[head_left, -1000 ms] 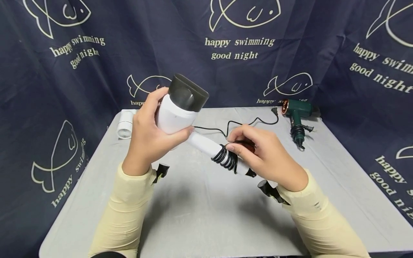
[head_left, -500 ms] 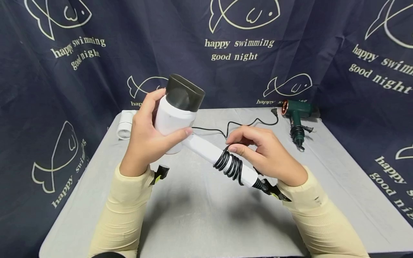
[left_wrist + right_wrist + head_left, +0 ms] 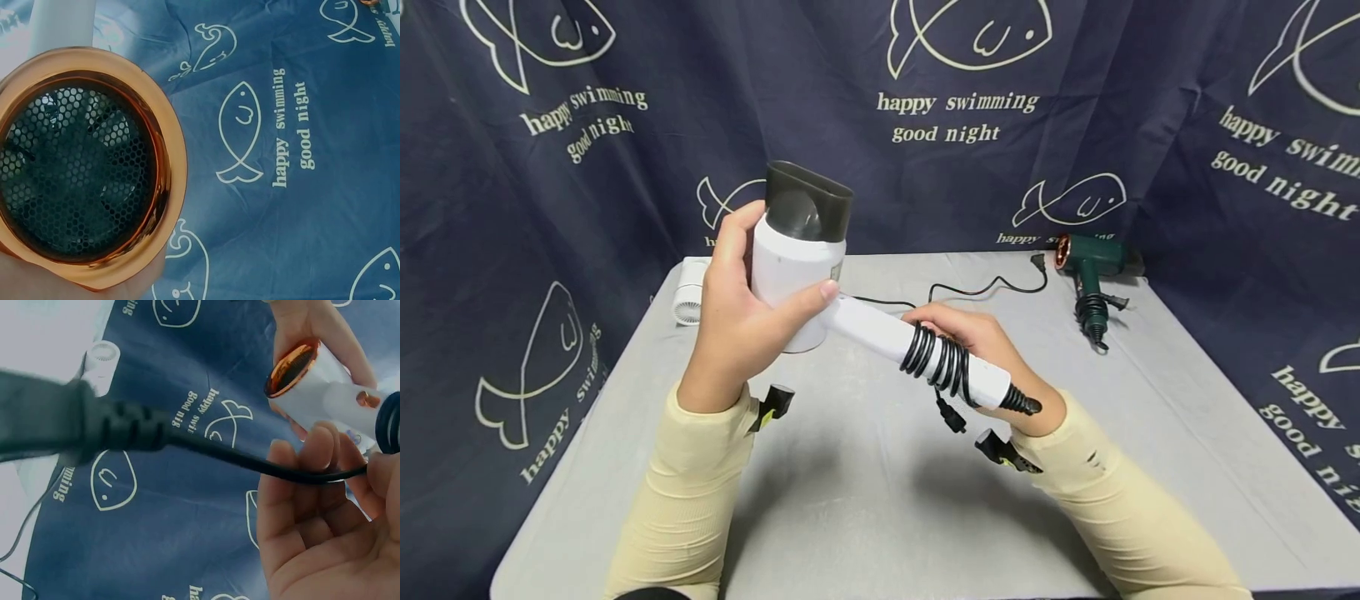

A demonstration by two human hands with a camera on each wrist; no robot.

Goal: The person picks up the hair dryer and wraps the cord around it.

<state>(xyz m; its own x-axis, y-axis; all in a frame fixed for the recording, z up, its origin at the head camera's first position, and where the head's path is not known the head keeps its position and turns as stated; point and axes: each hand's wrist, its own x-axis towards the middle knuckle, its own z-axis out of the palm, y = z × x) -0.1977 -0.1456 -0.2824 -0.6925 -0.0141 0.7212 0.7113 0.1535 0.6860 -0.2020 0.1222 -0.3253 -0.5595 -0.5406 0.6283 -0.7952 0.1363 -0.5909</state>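
Observation:
My left hand (image 3: pixel 730 329) grips the body of a white hair dryer (image 3: pixel 790 271) above the table, its thumb across the side. A dark concentrator nozzle (image 3: pixel 808 204) points up from it; the left wrist view shows its copper-rimmed intake grille (image 3: pixel 178 144). Black power cord (image 3: pixel 936 358) is wound in several turns round the handle. Behind the handle, partly hidden, my right hand (image 3: pixel 988 337) pinches the free stretch of cord between thumb and fingers, as the right wrist view shows. The plug (image 3: pixel 951 414) dangles below the handle.
At the back left of the table (image 3: pixel 865 517) lies another white appliance (image 3: pixel 688 292) with a round grille. A loose black cord (image 3: pixel 985 290) crosses the back, ending in a plug. A green hair dryer (image 3: pixel 1093 258) lies back right. Patterned curtains hang round the table.
My right hand has moved from above the handle to behind and below it, bringing the cord round. The plug now hangs in sight. My left hand has tilted the hair dryer slightly leftward.

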